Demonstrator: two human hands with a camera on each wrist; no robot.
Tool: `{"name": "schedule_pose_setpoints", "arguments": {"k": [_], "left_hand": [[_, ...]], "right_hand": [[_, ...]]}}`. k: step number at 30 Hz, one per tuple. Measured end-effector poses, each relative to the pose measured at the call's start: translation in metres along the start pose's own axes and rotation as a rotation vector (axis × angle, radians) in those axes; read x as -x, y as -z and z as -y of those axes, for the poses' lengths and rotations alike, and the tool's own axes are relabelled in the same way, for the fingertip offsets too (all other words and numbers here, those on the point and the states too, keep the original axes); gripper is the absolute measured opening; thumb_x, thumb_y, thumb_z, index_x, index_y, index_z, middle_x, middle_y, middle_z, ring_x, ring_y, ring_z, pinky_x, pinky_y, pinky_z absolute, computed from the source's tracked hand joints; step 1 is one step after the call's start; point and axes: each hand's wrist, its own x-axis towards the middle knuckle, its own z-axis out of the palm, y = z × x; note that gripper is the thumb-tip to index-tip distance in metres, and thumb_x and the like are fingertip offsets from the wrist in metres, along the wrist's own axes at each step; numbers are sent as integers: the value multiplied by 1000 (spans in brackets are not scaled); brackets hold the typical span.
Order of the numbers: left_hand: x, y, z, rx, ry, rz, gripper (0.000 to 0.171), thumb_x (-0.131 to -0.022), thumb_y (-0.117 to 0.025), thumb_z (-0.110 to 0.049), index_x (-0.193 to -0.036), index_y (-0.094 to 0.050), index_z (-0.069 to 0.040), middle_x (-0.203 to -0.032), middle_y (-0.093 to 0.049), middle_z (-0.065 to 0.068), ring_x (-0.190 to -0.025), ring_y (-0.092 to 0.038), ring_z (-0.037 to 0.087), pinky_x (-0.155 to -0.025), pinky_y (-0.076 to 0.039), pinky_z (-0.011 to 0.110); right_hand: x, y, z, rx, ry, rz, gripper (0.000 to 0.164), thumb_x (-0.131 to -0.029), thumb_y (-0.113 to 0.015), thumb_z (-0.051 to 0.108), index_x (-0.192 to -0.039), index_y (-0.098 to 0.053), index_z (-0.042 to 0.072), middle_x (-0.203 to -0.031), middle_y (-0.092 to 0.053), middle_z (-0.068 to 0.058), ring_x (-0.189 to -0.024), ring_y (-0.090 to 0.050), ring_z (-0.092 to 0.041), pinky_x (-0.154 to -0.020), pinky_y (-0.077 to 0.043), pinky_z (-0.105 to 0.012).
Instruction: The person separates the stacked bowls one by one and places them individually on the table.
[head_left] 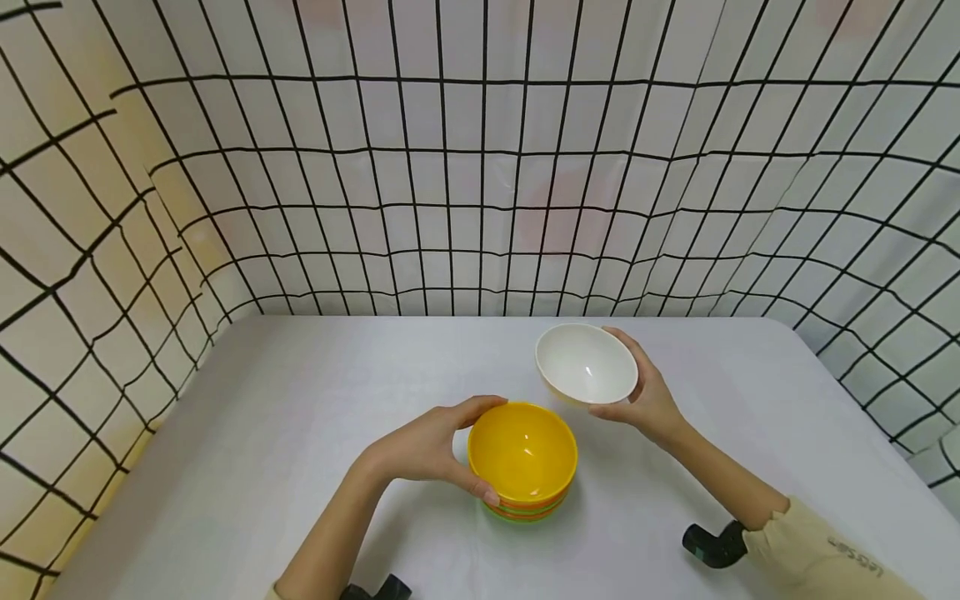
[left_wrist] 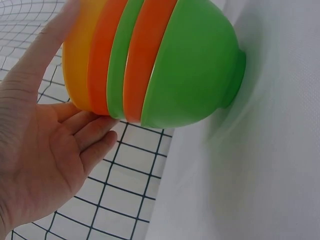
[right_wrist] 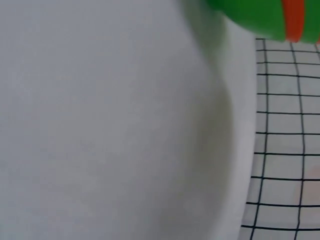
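Note:
A stack of nested bowls (head_left: 522, 454) stands on the white table, with a yellow bowl (left_wrist: 82, 60) on top, orange and green ones below it, and a green bowl (left_wrist: 195, 70) at the bottom. My left hand (head_left: 431, 444) holds the stack near its upper rim from the left, thumb on the near side and fingers on the far side. To the right and behind the stack, my right hand (head_left: 647, 395) grips a bowl with a white inside (head_left: 587, 364), tilted toward the head camera. The right wrist view shows neither this bowl nor the hand.
The white-covered table (head_left: 300, 367) stretches out around the stack. A black wire grid (head_left: 480, 208) rises behind it and along both sides, with white cloth beyond. Black curved pieces (head_left: 716, 546) sit at both wrists.

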Motion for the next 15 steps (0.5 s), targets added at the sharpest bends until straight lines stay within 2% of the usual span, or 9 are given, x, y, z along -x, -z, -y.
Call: {"name": "schedule_pose_setpoints", "arguments": {"k": [3,9,15], "left_hand": [[1,-3,1,14,4,6,97,-58,-83,-49,-139,-34,-29,-133,-46,-20,-129,-40,13,-106,-32,45],[0,-3,2,14,-13,-1,96,-58,-83,-49,-139,-35,-29,-131,-47,-21,-128,-41,13,-106,-33,45],[-1,0,0,0,-16,-1,97,-58,-83,-49,-139,-35,-28,-133,-46,-19,-127,-41,14,-105,-33,44]], "right_hand": [[2,2,-11,27,-35,0,93,-63,-75,-11,-142,-27,2,-134,-39,-1,-110,-46,-11,-88,-46,-16],[-3,2,-29,49,-118,-7,89,-69,-75,-6,-142,-25,5,-138,-35,-13,-112,-43,-10,-90,-43,-13],[-15,-1,-40,98,-179,-30,91,-71,-77,3,-143,-23,8,-140,-34,-13,-116,-40,-17,-90,-41,-10]]}}
